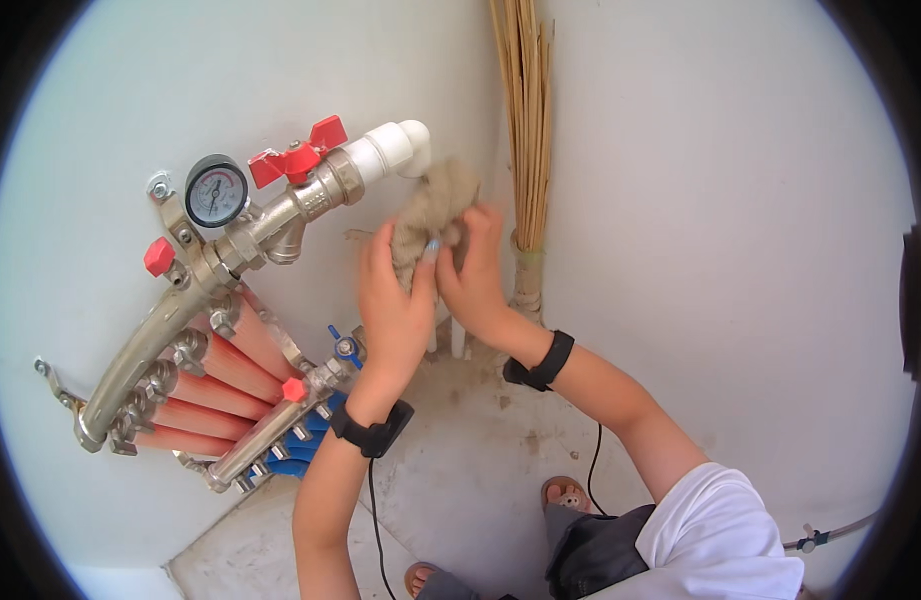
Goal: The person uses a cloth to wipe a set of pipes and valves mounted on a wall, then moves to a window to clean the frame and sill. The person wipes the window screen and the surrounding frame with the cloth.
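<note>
A crumpled beige cloth (pixel 439 196) is bunched up between both my hands, just below a white plastic pipe elbow (pixel 413 142). My left hand (pixel 397 300) grips its lower left side, thumb pressed against the folds. At its lower right, my right hand (pixel 472 270) pinches the cloth with bent fingers, slightly blurred. Something small and pale blue (pixel 431 249) shows by my left thumb; I cannot tell what it is. Both wrists wear black bands.
Left of my hands, a metal heating manifold (pixel 142 352) with a pressure gauge (pixel 217 191), red valve handle (pixel 299 157), red pipes (pixel 228 375) and blue pipes (pixel 303 446) is fixed to the wall. A straw broom (pixel 530 150) leans in the corner. Black cables hang below my wrists.
</note>
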